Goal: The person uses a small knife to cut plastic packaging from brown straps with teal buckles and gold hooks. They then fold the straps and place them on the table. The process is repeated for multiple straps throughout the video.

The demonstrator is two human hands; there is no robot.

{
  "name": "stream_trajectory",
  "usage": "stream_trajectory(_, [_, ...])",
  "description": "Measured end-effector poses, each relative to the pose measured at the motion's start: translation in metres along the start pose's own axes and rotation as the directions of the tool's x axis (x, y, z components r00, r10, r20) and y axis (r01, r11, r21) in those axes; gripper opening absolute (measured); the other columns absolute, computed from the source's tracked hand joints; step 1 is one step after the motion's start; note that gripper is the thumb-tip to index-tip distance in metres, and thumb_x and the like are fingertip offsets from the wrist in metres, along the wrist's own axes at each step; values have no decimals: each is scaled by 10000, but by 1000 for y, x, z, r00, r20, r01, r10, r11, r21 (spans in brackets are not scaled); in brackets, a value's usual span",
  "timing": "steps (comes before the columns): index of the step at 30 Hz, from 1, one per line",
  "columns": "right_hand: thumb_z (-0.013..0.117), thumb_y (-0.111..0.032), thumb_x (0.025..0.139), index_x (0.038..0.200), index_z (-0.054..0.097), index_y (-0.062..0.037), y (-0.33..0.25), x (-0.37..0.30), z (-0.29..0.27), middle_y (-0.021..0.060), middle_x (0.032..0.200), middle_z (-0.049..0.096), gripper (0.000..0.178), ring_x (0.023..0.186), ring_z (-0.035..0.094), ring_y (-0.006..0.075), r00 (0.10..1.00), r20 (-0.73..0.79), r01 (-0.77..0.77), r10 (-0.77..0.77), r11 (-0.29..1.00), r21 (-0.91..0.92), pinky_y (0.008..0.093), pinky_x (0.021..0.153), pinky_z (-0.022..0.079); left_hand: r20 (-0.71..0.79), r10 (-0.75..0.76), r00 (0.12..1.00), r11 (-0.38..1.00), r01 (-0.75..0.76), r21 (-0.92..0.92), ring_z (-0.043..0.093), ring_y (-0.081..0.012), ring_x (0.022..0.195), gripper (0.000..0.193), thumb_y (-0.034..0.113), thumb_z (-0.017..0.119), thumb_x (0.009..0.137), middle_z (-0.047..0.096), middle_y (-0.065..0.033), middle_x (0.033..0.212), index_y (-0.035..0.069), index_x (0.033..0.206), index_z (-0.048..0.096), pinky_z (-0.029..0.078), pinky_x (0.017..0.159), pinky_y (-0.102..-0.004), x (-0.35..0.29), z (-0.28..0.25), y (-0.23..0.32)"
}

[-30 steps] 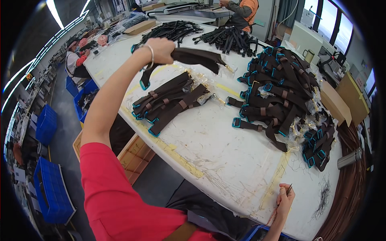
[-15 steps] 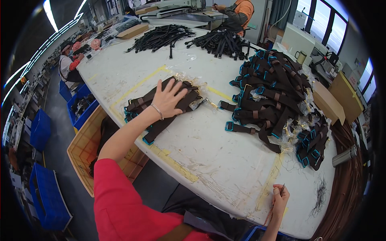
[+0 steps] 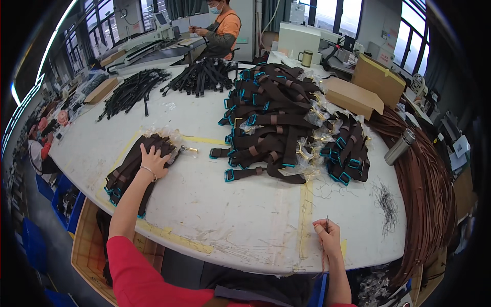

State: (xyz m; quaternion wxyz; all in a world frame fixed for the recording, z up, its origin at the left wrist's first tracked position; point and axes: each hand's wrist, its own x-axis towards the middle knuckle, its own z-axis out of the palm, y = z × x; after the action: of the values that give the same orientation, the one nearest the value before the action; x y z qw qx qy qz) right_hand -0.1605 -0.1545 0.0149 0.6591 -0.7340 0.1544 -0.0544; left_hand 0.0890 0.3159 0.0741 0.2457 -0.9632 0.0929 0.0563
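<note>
My left hand [image 3: 153,161] lies with its fingers spread on a stack of dark brown webbing straps [image 3: 128,166] at the left of the table. Blue buckles show at the stack's near end. Clear plastic wrap and gold-coloured metal fittings show at its far end. Near the table's front edge, my right hand [image 3: 329,236] is closed around a slim tool [image 3: 327,222]. Its dark pointed tip stands up past the fingers, and a reddish-brown part hangs below; its exact kind is unclear. A large pile of similar straps [image 3: 271,135] with blue buckles lies between and beyond the hands.
A smaller strap bundle [image 3: 349,153] lies right of the pile, with thread clippings [image 3: 384,207] nearer me. Black strap heaps [image 3: 135,89] lie at the back. Brown strips [image 3: 419,189] and a metal flask [image 3: 400,147] line the right edge. A co-worker [image 3: 225,30] stands beyond the table.
The view has swung to the right, so the table and strap piles sit further left. My left hand stays on the stack, and my right hand still grips the slim tool.
</note>
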Motion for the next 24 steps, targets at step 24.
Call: stream_trajectory(24, [565, -156, 874, 903, 627, -23, -3, 7, -4, -67, 589, 450, 149, 476, 344, 12, 996, 91, -27, 21, 997, 69, 190, 426, 275, -730, 581, 360, 766, -544, 342, 597, -218, 529, 110, 98, 541, 760, 588, -62, 565, 64, 664, 582, 383, 807, -380, 70, -227, 240])
